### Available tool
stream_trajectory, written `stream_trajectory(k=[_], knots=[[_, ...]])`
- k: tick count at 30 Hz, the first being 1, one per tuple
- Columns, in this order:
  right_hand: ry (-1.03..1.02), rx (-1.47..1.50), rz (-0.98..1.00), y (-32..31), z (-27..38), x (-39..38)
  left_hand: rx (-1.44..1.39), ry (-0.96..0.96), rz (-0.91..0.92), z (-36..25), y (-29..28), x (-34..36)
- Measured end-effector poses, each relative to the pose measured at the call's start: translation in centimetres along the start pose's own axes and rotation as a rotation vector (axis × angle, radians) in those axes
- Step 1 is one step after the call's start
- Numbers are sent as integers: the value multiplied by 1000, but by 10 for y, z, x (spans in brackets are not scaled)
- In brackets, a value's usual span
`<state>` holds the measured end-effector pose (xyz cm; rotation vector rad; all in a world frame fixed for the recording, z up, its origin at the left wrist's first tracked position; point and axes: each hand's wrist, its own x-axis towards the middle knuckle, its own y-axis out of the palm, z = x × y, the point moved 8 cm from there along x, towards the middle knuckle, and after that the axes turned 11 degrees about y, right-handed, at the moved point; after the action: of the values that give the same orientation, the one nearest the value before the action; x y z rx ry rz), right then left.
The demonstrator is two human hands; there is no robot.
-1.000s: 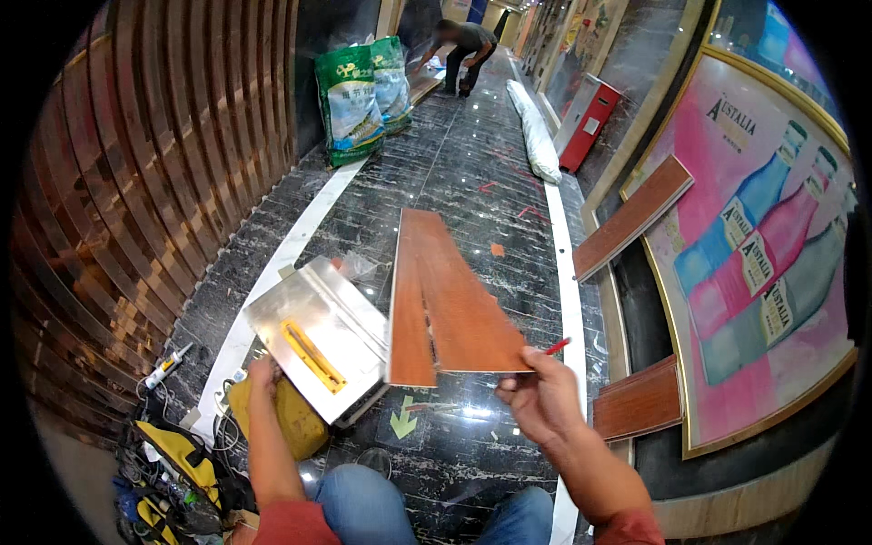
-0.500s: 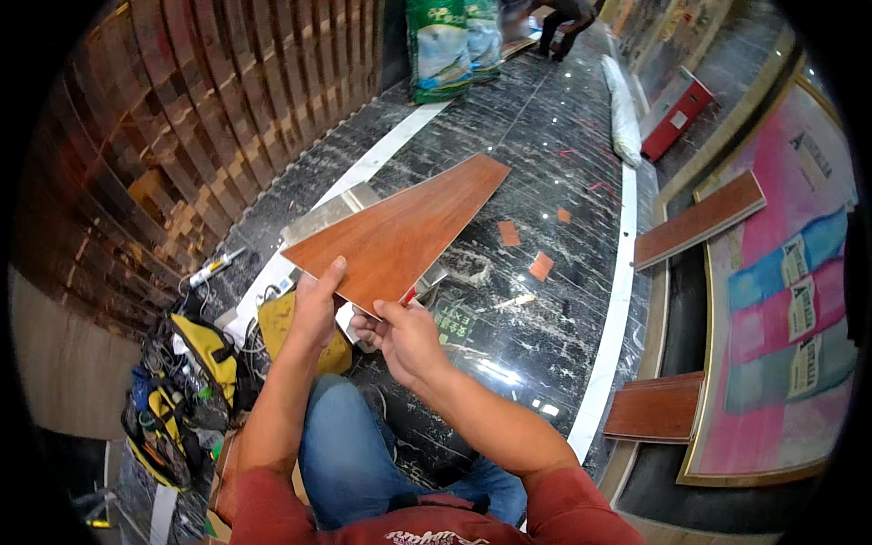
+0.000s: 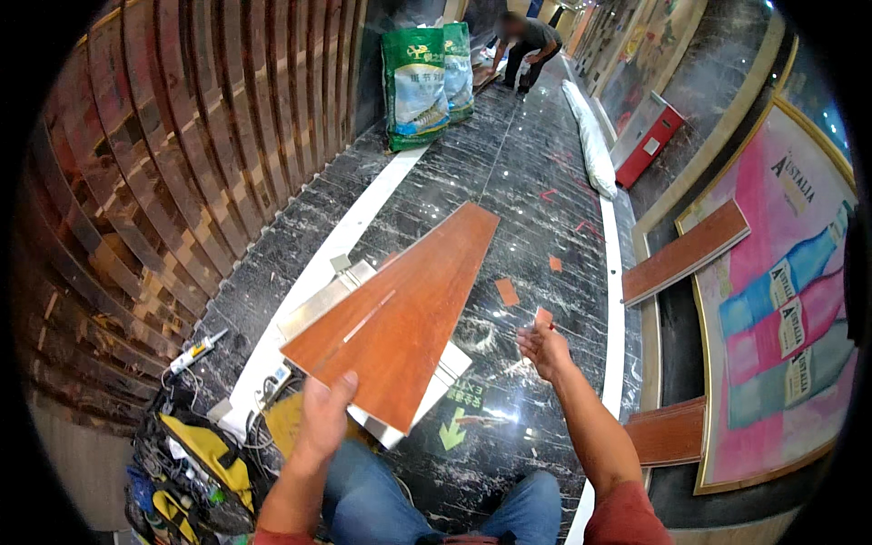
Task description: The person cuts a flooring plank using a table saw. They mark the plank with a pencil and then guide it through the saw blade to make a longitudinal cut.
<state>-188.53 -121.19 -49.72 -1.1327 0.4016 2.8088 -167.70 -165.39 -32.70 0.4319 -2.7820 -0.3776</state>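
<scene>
My left hand (image 3: 329,409) grips the near end of a tapered reddish-brown wood-look floorboard (image 3: 409,309), thumb on top and fingers hidden beneath. The board is held out in front of me, its narrow end pointing away; a thin pale streak lies along its face. My right hand (image 3: 545,352) is off the board, stretched out to the right over the floor. At its fingertips shows a small red thing (image 3: 551,326), too small to name. A brown offcut (image 3: 543,315) lies just beyond that hand. Partly hidden under the board are a silvery metal piece (image 3: 318,300) and a pale grooved panel (image 3: 450,368).
A yellow-and-black tool bag (image 3: 204,454) and a sealant tube (image 3: 198,350) sit at left beside a slatted wall (image 3: 182,182). Green sacks (image 3: 415,86) stand ahead; farther off a person (image 3: 530,50) bends down. Planks (image 3: 686,250) lean on a framed poster (image 3: 781,300) at right.
My right hand has let go of the board and moved right, toward the offcuts. The board stays in my left hand, turned somewhat. My view has tilted up, showing more of the far person.
</scene>
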Motion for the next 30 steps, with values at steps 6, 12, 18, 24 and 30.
stream_trajectory(k=[6,12,18,24,30], knots=[[-30,32,-106,25,46,175,19,-136,0,9,-27,26],[186,225,7,141,16,257,24,-197,-197,12,-51,29],[89,329,367,203,18,312,30,-236,-398,50,-154,-20],[97,371,600,271,-37,259,214,-248,-612,31,-248,-53],[91,263,682,300,-52,176,391,-400,-940,51,-366,-96]])
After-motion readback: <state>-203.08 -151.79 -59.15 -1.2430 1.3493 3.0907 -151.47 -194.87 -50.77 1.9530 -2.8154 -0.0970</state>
